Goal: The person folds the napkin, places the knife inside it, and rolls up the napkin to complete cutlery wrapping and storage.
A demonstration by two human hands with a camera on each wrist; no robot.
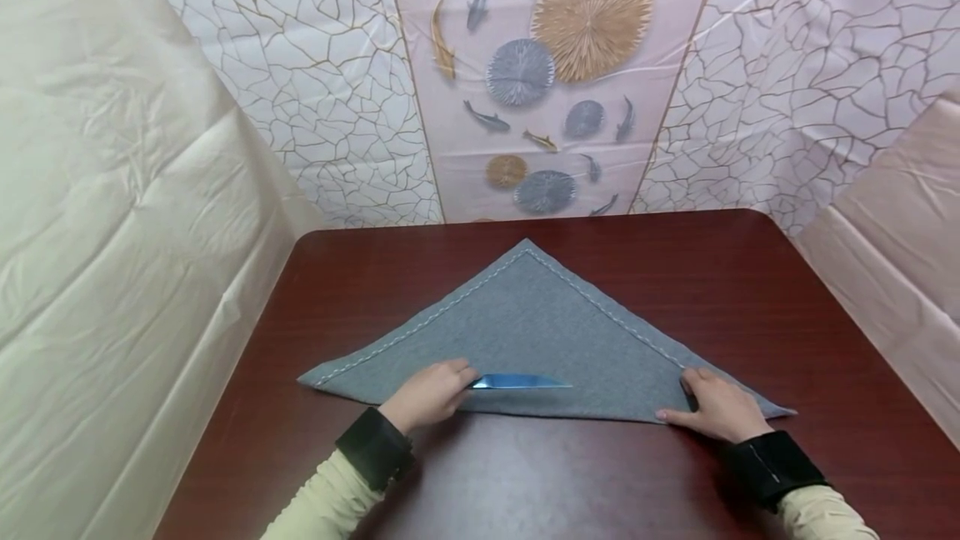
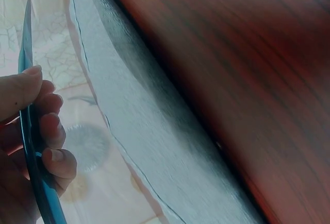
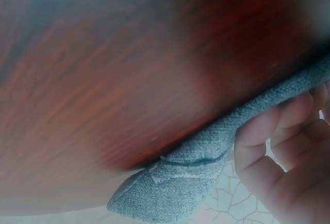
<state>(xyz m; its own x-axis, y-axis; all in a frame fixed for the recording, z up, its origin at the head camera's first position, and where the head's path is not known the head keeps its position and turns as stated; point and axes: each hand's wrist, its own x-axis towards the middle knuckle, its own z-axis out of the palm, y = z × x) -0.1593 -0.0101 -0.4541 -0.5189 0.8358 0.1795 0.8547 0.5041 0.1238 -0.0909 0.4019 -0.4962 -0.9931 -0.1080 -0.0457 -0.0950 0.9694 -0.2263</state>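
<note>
A grey cloth (image 1: 570, 315) folded into a triangle lies on the table, its long side toward me and white stitching along the two far sides. My left hand (image 1: 431, 394) grips a knife (image 1: 517, 382) with a shiny blue pointed blade. The blade points right over the near part of the cloth. In the left wrist view, fingers and thumb wrap the knife's dark teal handle (image 2: 32, 141). Toward the cloth's right corner (image 3: 154, 198), my right hand (image 1: 720, 407) rests on the fabric, thumb apart from the fingers at the near edge. Its fingers touch the cloth in the right wrist view.
The dark red wooden table (image 1: 360, 273) has rounded far corners. A patterned curtain (image 1: 592, 148) hangs behind it, and pale sheets (image 1: 135, 273) hang at both sides. Each wrist wears a black band (image 1: 375, 448).
</note>
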